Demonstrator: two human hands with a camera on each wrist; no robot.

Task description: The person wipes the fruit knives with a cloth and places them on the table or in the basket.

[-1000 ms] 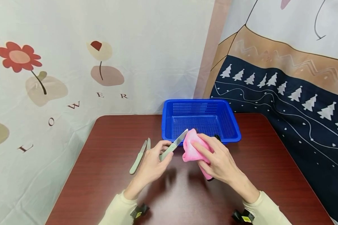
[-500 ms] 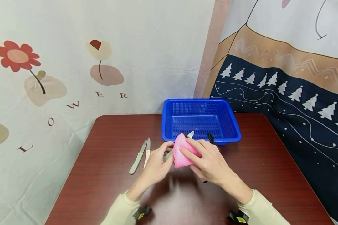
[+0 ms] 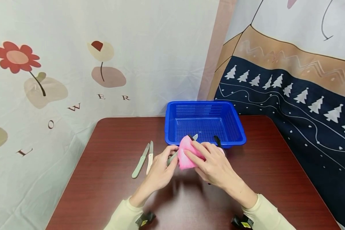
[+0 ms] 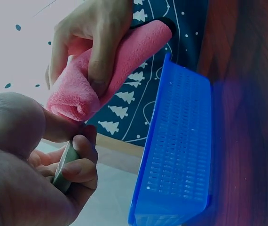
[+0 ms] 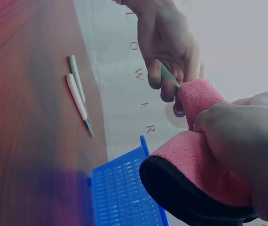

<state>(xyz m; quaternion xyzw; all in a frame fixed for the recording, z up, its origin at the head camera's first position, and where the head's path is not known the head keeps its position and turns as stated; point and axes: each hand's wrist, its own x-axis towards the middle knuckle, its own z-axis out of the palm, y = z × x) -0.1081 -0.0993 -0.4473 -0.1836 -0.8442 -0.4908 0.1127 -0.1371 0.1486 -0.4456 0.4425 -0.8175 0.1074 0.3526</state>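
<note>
My left hand [image 3: 160, 169] grips a knife by its pale green handle [image 4: 65, 168]. The tip of the blade [image 3: 195, 136] pokes out past a folded pink cloth [image 3: 186, 156] with black edging. My right hand [image 3: 218, 164] pinches that cloth around the blade, and the cloth hides most of the metal. In the right wrist view the cloth [image 5: 197, 94] lies right up against the fingers of my left hand [image 5: 169, 47]. Two more knives lie on the table left of my left hand, one with a green handle [image 3: 138, 167] and one with a cream handle [image 3: 149, 162].
A blue plastic basket [image 3: 169, 123] with perforated walls stands at the back of the brown table [image 3: 118, 137], just beyond my hands. Behind the table hang a white curtain [image 3: 155, 57] with printed flowers and a dark cloth [image 3: 256, 95] with printed trees.
The cloth has moved left onto the knife and now covers most of its blade. Both hands have come closer together; over the last half second they have barely shifted.
</note>
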